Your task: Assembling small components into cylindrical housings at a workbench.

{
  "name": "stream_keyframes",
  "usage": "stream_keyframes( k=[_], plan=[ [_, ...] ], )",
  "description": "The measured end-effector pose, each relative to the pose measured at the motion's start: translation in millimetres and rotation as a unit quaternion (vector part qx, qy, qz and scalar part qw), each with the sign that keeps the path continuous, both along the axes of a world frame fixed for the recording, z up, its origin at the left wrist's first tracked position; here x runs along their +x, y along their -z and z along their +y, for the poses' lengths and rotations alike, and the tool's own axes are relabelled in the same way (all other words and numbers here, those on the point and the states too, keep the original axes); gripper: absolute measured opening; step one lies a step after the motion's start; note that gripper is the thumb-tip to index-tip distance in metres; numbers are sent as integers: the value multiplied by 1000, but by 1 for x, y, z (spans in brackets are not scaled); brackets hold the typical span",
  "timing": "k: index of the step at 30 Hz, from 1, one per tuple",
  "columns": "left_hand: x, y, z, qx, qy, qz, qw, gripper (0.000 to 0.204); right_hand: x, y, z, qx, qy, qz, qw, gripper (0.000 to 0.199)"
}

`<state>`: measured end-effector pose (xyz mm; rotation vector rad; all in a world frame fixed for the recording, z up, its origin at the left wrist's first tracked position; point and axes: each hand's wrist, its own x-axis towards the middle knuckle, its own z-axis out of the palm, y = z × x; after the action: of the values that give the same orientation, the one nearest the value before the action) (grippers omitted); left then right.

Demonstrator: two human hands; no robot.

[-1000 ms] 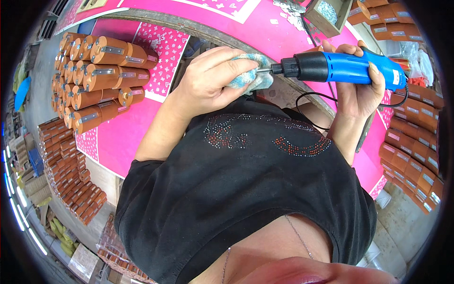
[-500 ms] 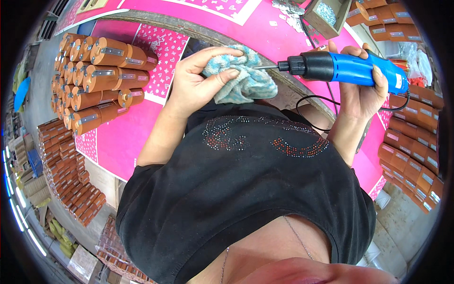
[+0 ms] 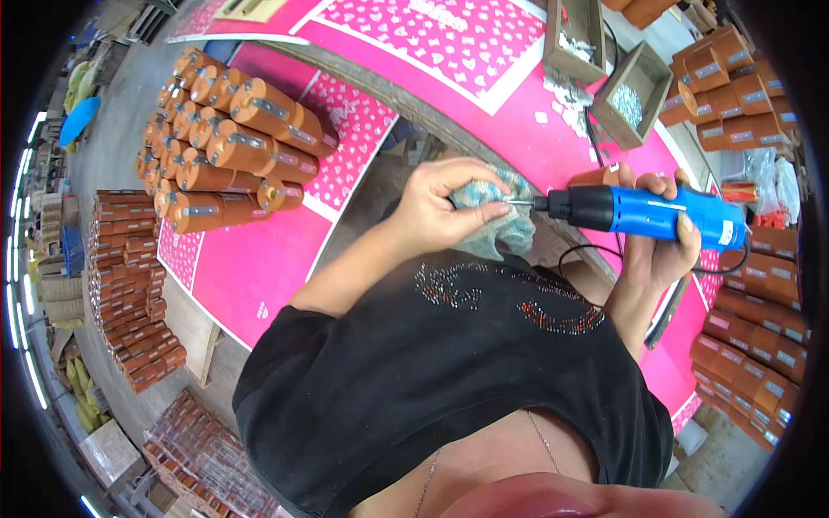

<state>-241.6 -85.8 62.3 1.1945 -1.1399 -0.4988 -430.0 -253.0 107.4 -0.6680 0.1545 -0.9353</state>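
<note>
Two hands share the work: the left hand pinches a cloth against the bit between them, and the right hand grips the driver. Wiping seems the step in hand; the next move likely calls for a steady driver. The near box holds tiny silvery pieces; the far box, pale scraps.

The power screwdriver has a body of smooth, rather glossy blue plastic; its nose is matt black, and the thin bit looks of shiny metal. The cloth has a rough, towel-like surface. The worktop is covered smooth and glossy, its edge being of rough wood. The brown cylinders are smooth, slightly shiny, with bright metallic plates.
</note>
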Motion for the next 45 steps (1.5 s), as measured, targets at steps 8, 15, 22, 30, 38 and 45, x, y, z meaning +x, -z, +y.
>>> stream_keyframes(
  k=[8,15,22,30,38,45],
  plan=[
    [-2,3,-18,-60,-182,-3,981,17,13,-5,10,-67,36,-45,996,52],
    [10,16,-20,-41,-169,193,966,20,4,-16,-5,-147,70,-83,983,50],
    [-4,14,-16,-42,4,334,942,31,15,-9,1,-71,13,-109,991,51],
    [-4,10,-9,-12,10,239,971,24,13,-4,1,-33,7,-85,996,50],
    [1,-1,-8,10,77,236,969,18,7,-3,-12,3,-58,-127,990,47],
    [4,17,-3,-10,65,405,912,16,-1,-5,-23,15,-27,-142,989,47]
  ],
)
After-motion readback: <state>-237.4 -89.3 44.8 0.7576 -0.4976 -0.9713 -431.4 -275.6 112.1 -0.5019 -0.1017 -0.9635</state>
